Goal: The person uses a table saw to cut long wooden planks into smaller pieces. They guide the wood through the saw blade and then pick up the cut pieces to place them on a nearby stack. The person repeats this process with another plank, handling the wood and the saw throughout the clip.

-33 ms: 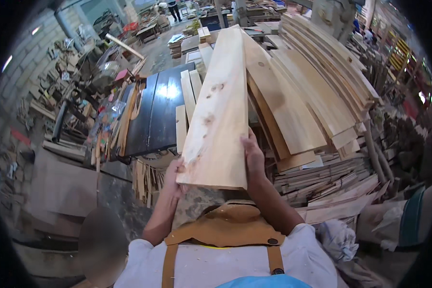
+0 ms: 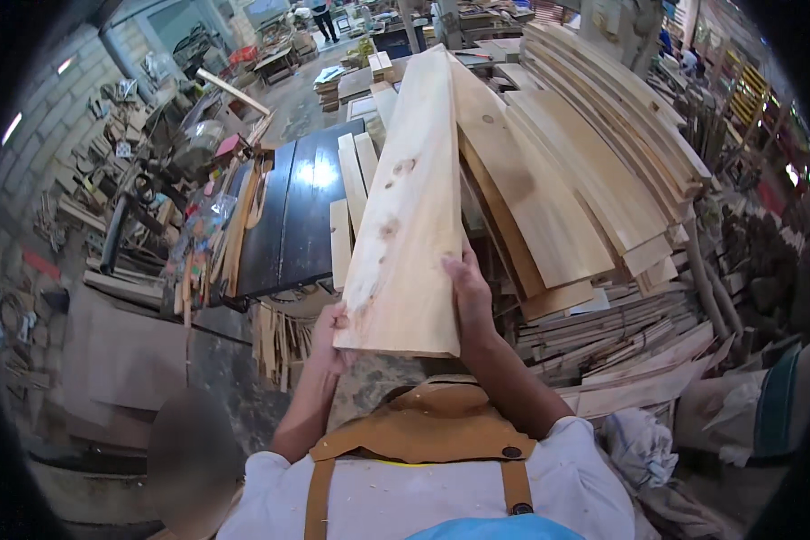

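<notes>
A brown apron (image 2: 427,435) with dark buttons (image 2: 512,453) covers a white shirt (image 2: 396,497).

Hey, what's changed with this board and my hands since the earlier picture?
Only a little: the long pale board has its right edge slightly farther left in the picture, and your right hand has shifted left with it. Nothing was taken up or let go; your left hand still grips the other edge. The dark shiny panels and stacked boards look unchanged.

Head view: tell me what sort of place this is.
Most likely a woodworking shop: a knotty plank at center, long pale boards stacked to its right, and a pile of thin wood strips lower down.
</notes>
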A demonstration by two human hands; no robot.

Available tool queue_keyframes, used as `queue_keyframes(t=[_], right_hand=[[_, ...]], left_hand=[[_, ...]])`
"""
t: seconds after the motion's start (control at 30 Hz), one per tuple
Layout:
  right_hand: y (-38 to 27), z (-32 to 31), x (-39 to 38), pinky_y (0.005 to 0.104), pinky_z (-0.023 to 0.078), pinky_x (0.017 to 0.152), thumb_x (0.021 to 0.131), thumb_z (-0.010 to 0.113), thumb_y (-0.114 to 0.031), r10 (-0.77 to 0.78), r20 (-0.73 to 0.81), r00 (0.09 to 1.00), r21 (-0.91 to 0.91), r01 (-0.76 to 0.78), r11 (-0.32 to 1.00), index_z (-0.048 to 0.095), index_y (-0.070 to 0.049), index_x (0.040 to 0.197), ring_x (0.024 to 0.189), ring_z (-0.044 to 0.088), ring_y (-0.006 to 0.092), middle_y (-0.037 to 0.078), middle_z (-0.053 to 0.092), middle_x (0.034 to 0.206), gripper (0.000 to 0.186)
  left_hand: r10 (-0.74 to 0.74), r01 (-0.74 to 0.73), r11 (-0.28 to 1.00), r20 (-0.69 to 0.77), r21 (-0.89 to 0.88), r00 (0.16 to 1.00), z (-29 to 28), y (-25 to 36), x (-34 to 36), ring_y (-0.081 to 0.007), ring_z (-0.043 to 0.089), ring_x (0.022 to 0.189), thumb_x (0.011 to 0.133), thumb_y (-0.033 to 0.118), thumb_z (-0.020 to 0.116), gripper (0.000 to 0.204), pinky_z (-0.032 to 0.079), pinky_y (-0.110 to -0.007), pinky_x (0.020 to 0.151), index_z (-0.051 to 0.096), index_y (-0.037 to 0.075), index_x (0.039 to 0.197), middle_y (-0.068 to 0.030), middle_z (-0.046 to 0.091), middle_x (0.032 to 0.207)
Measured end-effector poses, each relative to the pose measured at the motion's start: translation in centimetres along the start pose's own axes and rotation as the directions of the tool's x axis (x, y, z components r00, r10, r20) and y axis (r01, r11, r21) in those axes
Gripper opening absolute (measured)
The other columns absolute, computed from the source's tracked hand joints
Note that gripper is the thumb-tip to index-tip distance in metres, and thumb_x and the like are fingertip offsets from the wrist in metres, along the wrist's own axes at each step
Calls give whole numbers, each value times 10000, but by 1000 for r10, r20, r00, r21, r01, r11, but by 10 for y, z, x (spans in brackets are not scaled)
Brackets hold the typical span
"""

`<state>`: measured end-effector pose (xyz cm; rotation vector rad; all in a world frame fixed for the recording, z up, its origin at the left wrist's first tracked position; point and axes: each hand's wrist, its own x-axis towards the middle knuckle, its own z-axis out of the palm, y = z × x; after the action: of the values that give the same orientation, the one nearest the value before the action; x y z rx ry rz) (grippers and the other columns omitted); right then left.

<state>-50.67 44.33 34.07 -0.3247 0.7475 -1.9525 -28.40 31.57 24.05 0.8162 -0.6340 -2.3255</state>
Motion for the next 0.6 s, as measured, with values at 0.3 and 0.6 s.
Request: queue_keyframes(t=[0.3,0.6], right_hand=[[1,13,1,387,467,1011,955,535,-43,17,-33,999,-20,-18,1000,208,-58,1529,1171,547,247,157,488,1344,660],[-1,23,9,374,454,1030,914,583,-19,48,-19,999,-210,-50,976,202,-20,1532,1205,531,225,169,479,1363,726]], left_hand=[[29,-22,998,114,-67,993,12,-11,-4,-306,670,1109,962,339,456,586,546,-423,974,475,-73,1379,-208,645,1265],[-37,39,997,23,-67,999,17,-51,-10,-299,686,1048,942,354,448,537,555,-432,927,546,5,1337,-140,665,1224]])
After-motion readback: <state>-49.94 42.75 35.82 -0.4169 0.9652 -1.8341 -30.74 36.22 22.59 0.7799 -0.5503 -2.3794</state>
